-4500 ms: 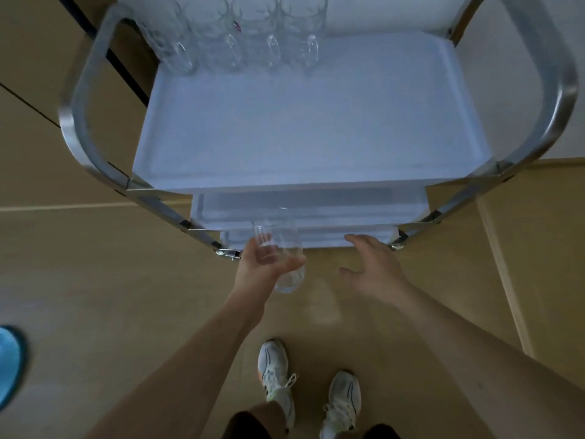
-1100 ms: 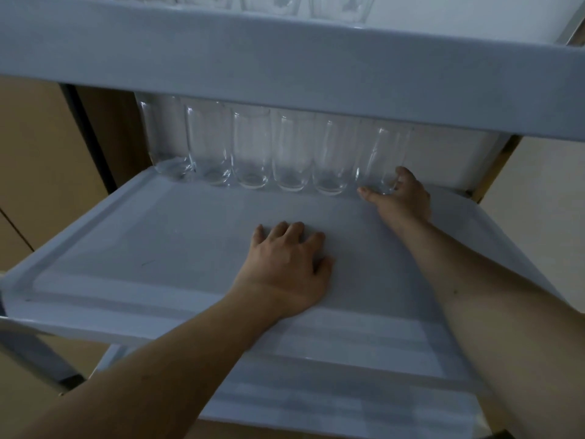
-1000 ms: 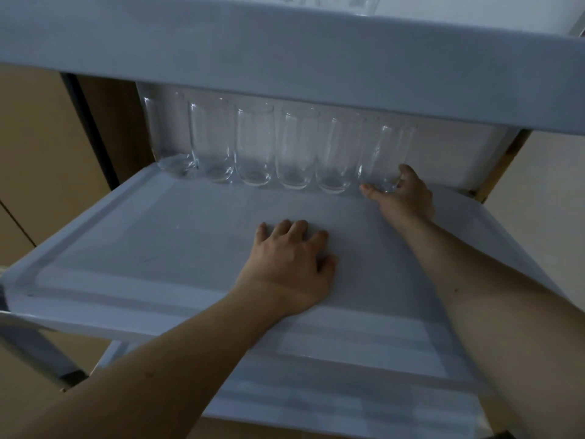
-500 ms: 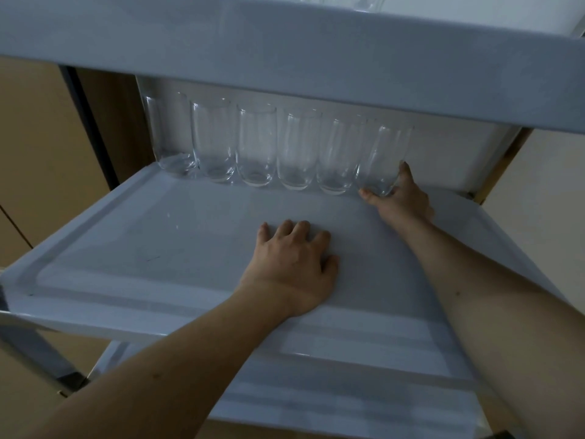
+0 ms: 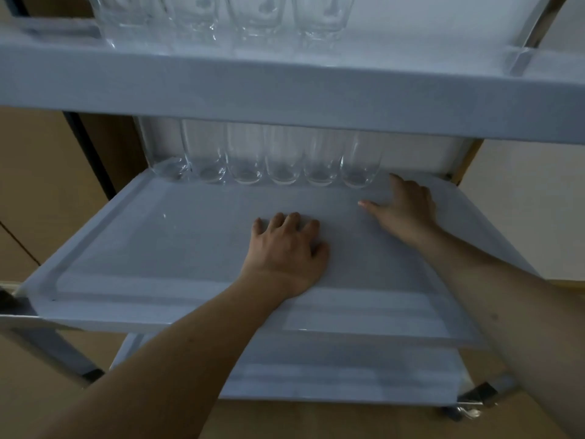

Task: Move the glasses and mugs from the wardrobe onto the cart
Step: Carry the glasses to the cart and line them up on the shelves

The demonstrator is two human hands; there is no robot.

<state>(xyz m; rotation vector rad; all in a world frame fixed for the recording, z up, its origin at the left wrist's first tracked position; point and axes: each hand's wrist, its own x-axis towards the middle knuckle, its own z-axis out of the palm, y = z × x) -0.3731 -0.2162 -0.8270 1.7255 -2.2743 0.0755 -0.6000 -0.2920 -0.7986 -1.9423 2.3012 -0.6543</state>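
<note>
Its fingers now loose, the right hand (image 5: 406,209) has let go of the last glass (image 5: 361,166) just beyond it, as the flat, empty left hand (image 5: 285,251) steadies the cart shelf (image 5: 158,248).

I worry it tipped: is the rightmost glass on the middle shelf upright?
Upright. The rightmost glass stands on its base in line with the row; the right hand is off it.

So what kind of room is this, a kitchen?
Hard to say; probably a home or service room. A metal-framed serving cart with grey tray shelves holds a row of tall glasses and mugs, beside wood-panelled cupboard fronts.
</note>
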